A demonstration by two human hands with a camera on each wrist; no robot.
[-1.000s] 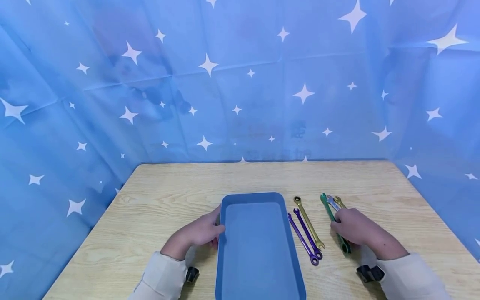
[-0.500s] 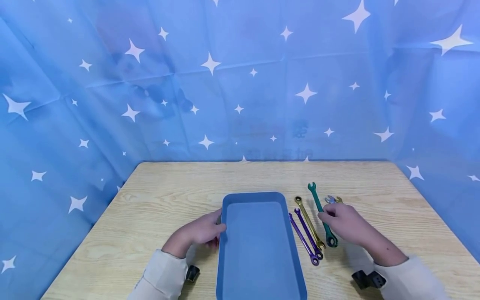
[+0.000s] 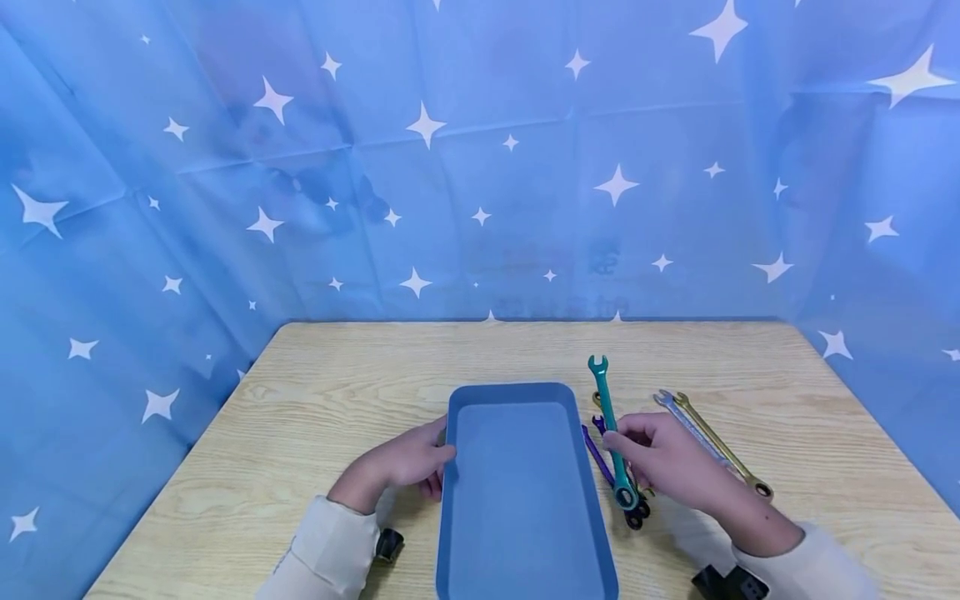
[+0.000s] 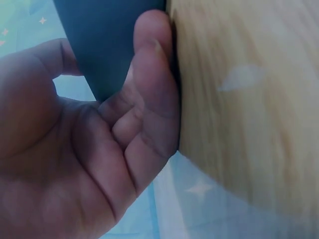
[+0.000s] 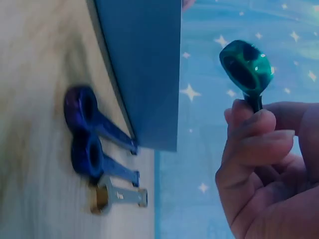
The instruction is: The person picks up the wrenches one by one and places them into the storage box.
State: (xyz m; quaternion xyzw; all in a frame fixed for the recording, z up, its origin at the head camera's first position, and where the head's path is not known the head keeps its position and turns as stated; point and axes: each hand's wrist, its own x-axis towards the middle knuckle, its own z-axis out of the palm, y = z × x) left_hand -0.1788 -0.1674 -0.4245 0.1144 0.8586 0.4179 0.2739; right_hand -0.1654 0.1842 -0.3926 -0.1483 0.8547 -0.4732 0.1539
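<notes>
The glossy metal green wrench (image 3: 606, 406) has moved left toward the blue tray (image 3: 517, 492) since a second ago, away from the silver wrench (image 3: 693, 425) and gold wrench (image 3: 708, 431). Pinched in the right hand's (image 3: 667, 458) fingers, it hangs above the purple wrenches (image 5: 102, 122) just right of the tray. The left hand (image 3: 401, 461) grips the tray's raised left rim; wood-grained tabletop (image 3: 360, 367) spreads widely beyond the tray's far edge.

Six wrenches (image 3: 608, 408), one tray (image 3: 521, 492), one table (image 3: 360, 367)

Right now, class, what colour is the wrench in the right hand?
The wrench is teal green; the head view shows it best.
</notes>
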